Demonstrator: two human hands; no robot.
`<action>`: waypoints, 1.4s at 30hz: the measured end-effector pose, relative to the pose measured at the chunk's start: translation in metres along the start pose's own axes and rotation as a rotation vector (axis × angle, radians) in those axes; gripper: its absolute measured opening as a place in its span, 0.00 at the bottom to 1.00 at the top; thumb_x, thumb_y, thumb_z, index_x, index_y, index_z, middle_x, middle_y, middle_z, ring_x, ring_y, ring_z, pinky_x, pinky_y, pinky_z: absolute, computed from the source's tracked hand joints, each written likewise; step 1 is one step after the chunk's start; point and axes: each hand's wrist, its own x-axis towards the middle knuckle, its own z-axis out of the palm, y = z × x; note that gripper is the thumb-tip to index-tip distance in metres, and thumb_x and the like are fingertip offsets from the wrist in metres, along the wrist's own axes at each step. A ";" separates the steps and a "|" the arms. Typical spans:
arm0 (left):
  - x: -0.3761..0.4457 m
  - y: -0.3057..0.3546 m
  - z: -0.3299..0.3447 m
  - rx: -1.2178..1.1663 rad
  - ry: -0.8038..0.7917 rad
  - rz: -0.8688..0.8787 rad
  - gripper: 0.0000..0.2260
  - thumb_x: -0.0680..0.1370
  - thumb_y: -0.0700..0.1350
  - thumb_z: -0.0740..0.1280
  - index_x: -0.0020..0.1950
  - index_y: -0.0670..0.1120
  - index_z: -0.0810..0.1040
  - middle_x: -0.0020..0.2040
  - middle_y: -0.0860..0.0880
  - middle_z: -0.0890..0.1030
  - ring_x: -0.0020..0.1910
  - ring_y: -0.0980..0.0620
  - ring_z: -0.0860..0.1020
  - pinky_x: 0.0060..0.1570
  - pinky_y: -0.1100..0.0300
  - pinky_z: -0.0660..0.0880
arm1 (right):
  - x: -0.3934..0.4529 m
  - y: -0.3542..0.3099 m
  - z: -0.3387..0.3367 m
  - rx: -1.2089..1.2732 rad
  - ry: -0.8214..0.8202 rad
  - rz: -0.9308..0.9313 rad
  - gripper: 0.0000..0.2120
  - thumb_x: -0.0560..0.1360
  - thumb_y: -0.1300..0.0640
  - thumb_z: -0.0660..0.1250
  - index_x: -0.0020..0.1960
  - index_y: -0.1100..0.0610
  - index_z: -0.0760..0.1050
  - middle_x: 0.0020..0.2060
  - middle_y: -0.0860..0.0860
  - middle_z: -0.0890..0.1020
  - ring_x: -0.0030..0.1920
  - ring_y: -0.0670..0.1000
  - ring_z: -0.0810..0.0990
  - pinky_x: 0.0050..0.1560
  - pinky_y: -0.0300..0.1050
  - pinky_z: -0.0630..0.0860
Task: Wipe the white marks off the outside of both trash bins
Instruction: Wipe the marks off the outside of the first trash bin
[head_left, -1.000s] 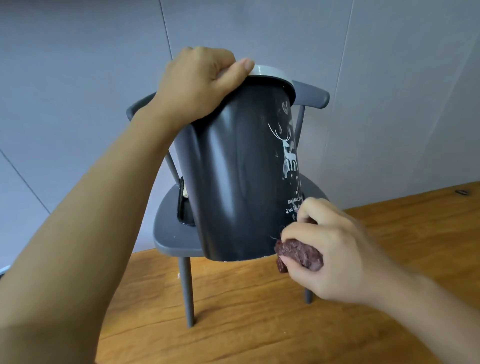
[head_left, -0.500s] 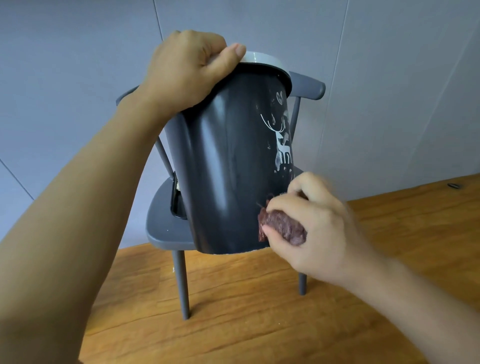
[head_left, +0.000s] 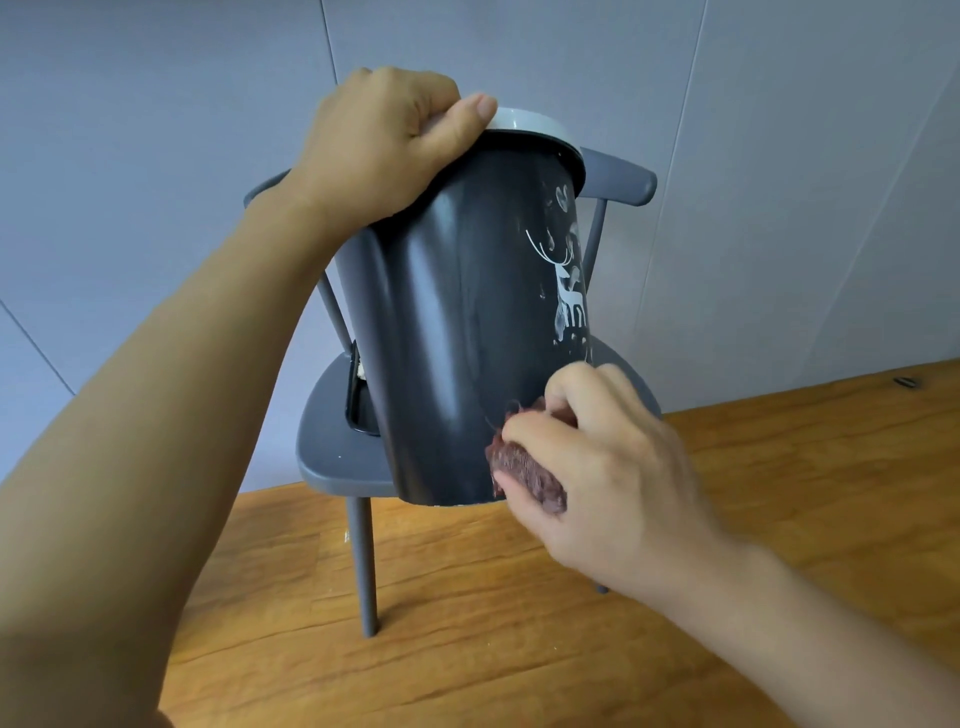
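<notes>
A dark grey trash bin (head_left: 457, 332) with a pale rim is held up in the air, tilted, in front of a chair. My left hand (head_left: 384, 145) grips its rim from above, thumb over the pale edge. A white deer print and smeared white marks (head_left: 569, 291) show on its right side. My right hand (head_left: 602, 462) holds a bunched maroon cloth (head_left: 524, 473) and presses it against the bin's lower right wall near the bottom edge. A second dark bin (head_left: 358, 400) is mostly hidden behind the first, lying on the chair seat.
A grey chair (head_left: 337, 457) with thin legs stands against the grey wall (head_left: 156, 156) on a wooden floor (head_left: 519, 649). A small dark object (head_left: 906, 382) lies on the floor at the far right.
The cloth in my right hand moved up the bin's lower right side, then back down towards the bottom edge. The bin stays held by my left hand.
</notes>
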 end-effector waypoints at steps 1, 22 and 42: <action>0.000 -0.001 0.000 0.002 -0.003 0.000 0.26 0.82 0.64 0.56 0.33 0.47 0.59 0.28 0.48 0.63 0.33 0.44 0.62 0.35 0.54 0.57 | -0.006 0.001 -0.001 -0.005 -0.054 -0.026 0.09 0.74 0.49 0.76 0.46 0.54 0.81 0.46 0.49 0.70 0.46 0.51 0.71 0.31 0.43 0.72; -0.016 -0.018 -0.047 -0.111 -0.162 -0.105 0.10 0.78 0.43 0.56 0.51 0.50 0.76 0.35 0.55 0.76 0.36 0.56 0.74 0.29 0.57 0.68 | 0.013 0.035 0.002 0.399 0.403 0.345 0.09 0.72 0.53 0.77 0.51 0.54 0.85 0.48 0.49 0.79 0.51 0.44 0.80 0.50 0.31 0.75; -0.020 0.001 -0.035 0.080 -0.091 0.012 0.18 0.80 0.54 0.51 0.34 0.45 0.62 0.28 0.46 0.67 0.33 0.41 0.67 0.35 0.50 0.64 | 0.022 0.021 0.002 0.441 0.389 0.249 0.13 0.73 0.47 0.74 0.53 0.54 0.85 0.49 0.46 0.81 0.52 0.47 0.82 0.49 0.35 0.79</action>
